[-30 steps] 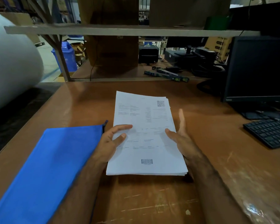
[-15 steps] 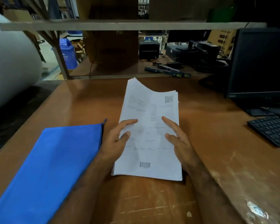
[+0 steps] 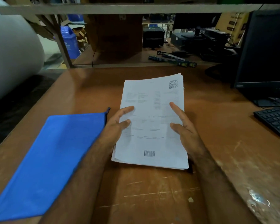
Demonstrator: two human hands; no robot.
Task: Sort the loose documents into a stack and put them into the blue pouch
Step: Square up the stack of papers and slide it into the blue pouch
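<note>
A stack of white printed documents (image 3: 152, 110), with a QR code at its top right and a barcode near its bottom, is held between both hands over the middle of the brown table (image 3: 217, 126). My left hand (image 3: 118, 125) grips its left edge, thumb on top. My right hand (image 3: 183, 126) grips its right edge, fingers spread over the top sheet. The stack's near end looks raised off the table. The blue pouch (image 3: 55, 159) lies flat on the table to the left, its zipper end beside my left hand.
A black monitor (image 3: 268, 50) stands at the right with a black keyboard (image 3: 275, 120) in front of it. A low shelf beam (image 3: 136, 8) crosses overhead. A large white roll (image 3: 11, 50) fills the far left. Boxes, printers and cables sit behind the table.
The stack has been lifted from lying flat and squared between both hands; the top corner that curled up half a second ago is flat again. The pouch has not moved.
</note>
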